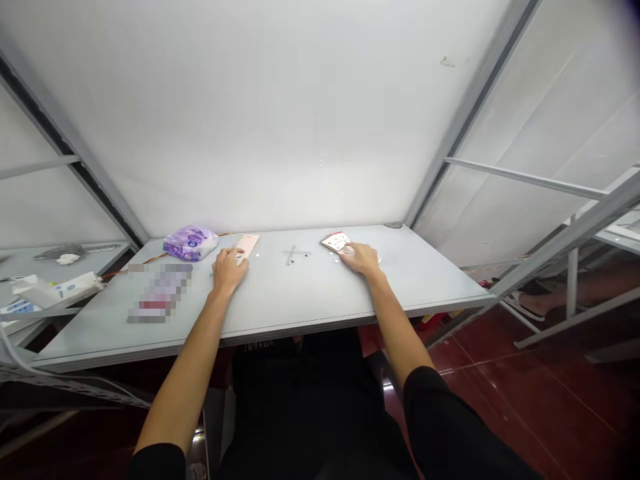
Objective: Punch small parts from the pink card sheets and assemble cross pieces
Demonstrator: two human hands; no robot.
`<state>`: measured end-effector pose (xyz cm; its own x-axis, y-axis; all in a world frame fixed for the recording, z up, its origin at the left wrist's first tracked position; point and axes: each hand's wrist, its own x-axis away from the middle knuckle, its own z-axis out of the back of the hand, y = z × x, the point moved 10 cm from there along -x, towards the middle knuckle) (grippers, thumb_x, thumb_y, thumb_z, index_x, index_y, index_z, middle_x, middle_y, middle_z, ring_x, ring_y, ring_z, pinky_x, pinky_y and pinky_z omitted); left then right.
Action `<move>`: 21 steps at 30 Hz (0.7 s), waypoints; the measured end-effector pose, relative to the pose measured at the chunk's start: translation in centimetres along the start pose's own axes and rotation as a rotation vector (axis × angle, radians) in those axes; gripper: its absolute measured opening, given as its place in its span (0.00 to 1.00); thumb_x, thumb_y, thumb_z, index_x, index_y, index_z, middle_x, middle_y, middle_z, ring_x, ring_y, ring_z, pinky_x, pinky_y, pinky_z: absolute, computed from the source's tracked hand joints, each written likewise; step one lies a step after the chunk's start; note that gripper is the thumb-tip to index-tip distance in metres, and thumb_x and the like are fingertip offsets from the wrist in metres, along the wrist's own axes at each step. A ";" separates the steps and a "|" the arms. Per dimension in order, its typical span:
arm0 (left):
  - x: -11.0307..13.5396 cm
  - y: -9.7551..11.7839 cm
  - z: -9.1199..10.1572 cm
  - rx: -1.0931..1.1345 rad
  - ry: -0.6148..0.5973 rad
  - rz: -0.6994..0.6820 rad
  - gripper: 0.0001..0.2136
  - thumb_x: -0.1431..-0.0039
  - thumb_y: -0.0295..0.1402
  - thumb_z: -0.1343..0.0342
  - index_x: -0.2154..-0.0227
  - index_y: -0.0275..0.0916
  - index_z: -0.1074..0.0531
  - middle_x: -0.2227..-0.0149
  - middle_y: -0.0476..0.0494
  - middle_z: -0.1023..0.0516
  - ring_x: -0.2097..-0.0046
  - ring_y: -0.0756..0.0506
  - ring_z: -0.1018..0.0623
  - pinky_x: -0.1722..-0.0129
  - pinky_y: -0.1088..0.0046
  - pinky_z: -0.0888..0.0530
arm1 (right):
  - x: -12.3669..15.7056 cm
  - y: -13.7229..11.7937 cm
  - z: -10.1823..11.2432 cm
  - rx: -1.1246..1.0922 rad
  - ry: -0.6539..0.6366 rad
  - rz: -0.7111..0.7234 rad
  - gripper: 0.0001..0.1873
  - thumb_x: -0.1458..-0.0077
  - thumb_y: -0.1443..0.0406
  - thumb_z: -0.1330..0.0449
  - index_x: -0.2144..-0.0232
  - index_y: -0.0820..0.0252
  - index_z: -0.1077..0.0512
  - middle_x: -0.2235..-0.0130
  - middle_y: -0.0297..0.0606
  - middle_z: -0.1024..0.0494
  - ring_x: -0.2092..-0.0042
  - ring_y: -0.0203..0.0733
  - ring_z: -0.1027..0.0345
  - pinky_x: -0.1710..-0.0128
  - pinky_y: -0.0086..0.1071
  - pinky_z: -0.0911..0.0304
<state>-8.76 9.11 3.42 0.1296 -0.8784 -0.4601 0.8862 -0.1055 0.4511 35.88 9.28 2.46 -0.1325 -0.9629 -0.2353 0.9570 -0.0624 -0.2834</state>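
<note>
My left hand [229,267] lies on the grey table [280,307] with its fingers curled at the near end of a pale pink card [247,245]. My right hand [361,257] rests further right, fingers bent on the edge of a white and red card-like piece [336,241]. Between the hands a small cross of dark marks [295,254] is on the tabletop. A few tiny white bits lie near each card. Whether either hand grips its card is unclear.
A purple tissue pack [191,242] lies at the back left, with a red-yellow wire behind it. A blurred patch [159,292] covers something on the left. White boxes [55,291] sit on a side shelf. Metal frame bars stand right over a dark red floor.
</note>
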 end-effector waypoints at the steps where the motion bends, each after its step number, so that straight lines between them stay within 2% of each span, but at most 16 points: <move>1: 0.0 0.1 0.1 0.006 0.007 -0.004 0.16 0.42 0.34 0.46 0.51 0.41 0.22 0.46 0.34 0.26 0.43 0.31 0.27 0.40 0.50 0.32 | 0.0 -0.2 0.1 0.010 0.014 0.006 0.28 0.41 0.53 0.40 0.40 0.53 0.26 0.46 0.48 0.20 0.44 0.58 0.31 0.46 0.47 0.41; 4: 0.0 0.4 0.4 0.023 0.023 -0.015 0.17 0.42 0.33 0.46 0.51 0.41 0.22 0.48 0.34 0.26 0.43 0.32 0.26 0.39 0.52 0.32 | -0.1 -0.8 0.2 0.059 0.040 0.023 0.25 0.42 0.56 0.39 0.44 0.54 0.24 0.50 0.47 0.18 0.47 0.58 0.29 0.48 0.46 0.41; 7: 0.0 0.8 0.6 0.043 0.039 -0.037 0.16 0.42 0.32 0.46 0.52 0.41 0.22 0.48 0.35 0.26 0.44 0.32 0.26 0.39 0.53 0.31 | 0.0 -1.5 -0.2 0.093 0.033 0.060 0.19 0.39 0.59 0.42 0.49 0.55 0.22 0.52 0.48 0.17 0.51 0.55 0.27 0.51 0.43 0.41; 9: 0.0 1.0 0.7 0.059 0.045 -0.053 0.16 0.42 0.32 0.46 0.51 0.41 0.23 0.48 0.35 0.26 0.43 0.33 0.26 0.39 0.54 0.32 | 0.0 -1.6 -0.3 0.095 0.037 0.072 0.18 0.37 0.62 0.44 0.48 0.56 0.22 0.52 0.49 0.17 0.53 0.53 0.26 0.52 0.41 0.40; 12: 0.0 1.3 0.7 0.083 0.042 -0.068 0.16 0.42 0.32 0.46 0.51 0.41 0.23 0.47 0.36 0.26 0.43 0.34 0.26 0.39 0.55 0.32 | 0.1 -1.6 0.1 0.084 0.091 0.099 0.19 0.35 0.67 0.46 0.46 0.56 0.23 0.51 0.48 0.17 0.52 0.52 0.25 0.50 0.41 0.40; 15: 0.2 2.2 0.6 0.127 0.040 -0.110 0.15 0.41 0.34 0.45 0.52 0.42 0.24 0.47 0.37 0.26 0.42 0.35 0.27 0.38 0.57 0.32 | 0.2 -2.8 1.1 0.055 0.195 0.169 0.20 0.33 0.70 0.49 0.48 0.56 0.22 0.47 0.45 0.19 0.46 0.55 0.28 0.44 0.47 0.41; 17: 0.4 3.5 0.5 0.194 0.027 -0.189 0.15 0.40 0.37 0.45 0.52 0.42 0.24 0.47 0.38 0.26 0.42 0.36 0.27 0.37 0.59 0.32 | 0.3 -5.3 1.1 0.035 0.217 0.258 0.21 0.34 0.71 0.49 0.46 0.52 0.23 0.43 0.41 0.21 0.42 0.56 0.32 0.41 0.49 0.44; 21: 1.6 6.9 -0.3 0.309 -0.084 -0.394 0.20 0.36 0.45 0.47 0.47 0.40 0.26 0.45 0.39 0.25 0.40 0.38 0.27 0.36 0.60 0.33 | 1.9 -15.7 -1.6 -0.021 0.105 0.701 0.24 0.35 0.74 0.47 0.46 0.45 0.23 0.44 0.33 0.20 0.45 0.52 0.31 0.41 0.48 0.43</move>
<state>-2.30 7.16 5.56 -0.2357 -0.7773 -0.5833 0.6861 -0.5581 0.4666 20.16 8.82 4.92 0.4879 -0.7436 -0.4572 0.8208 0.5690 -0.0494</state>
